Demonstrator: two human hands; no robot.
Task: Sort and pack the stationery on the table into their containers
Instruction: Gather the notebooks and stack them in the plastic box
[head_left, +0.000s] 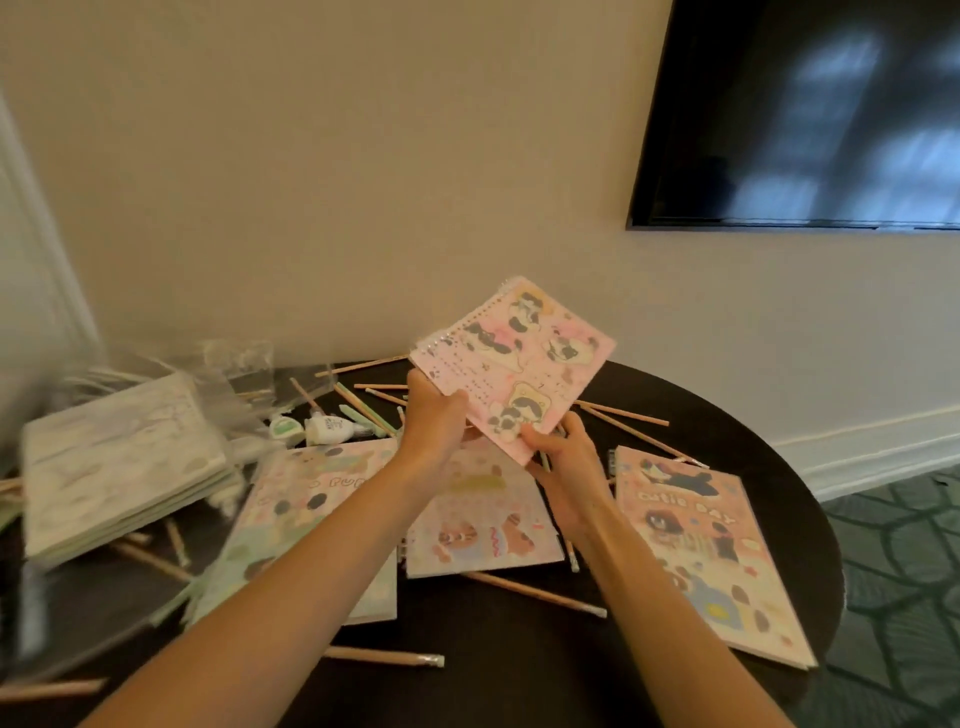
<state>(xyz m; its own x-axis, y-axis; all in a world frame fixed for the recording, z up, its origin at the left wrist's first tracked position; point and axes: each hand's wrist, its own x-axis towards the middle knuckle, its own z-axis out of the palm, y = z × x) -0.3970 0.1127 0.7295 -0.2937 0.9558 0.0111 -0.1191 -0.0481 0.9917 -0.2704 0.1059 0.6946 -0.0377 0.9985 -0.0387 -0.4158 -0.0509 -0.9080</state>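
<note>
A pink spiral notebook (519, 364) with cartoon animals is lifted above the round dark table (519, 670), tilted toward the wall. My left hand (434, 421) grips its near left edge and my right hand (563, 457) pinches its lower corner. Flat on the table below lie three more notebooks: a pink "Cutie Day" one (711, 551) at the right, a pale one (483, 525) in the middle and a green-pink one (291, 519) at the left. Several pencils (535, 592) are scattered over the table.
A stack of pale notebooks in clear plastic wrap (119, 462) sits at the left. A clear bag (244, 364) lies behind it. A glue bottle (332, 428) and a correction tape (284, 430) lie near the back. A dark screen (810, 109) hangs on the wall.
</note>
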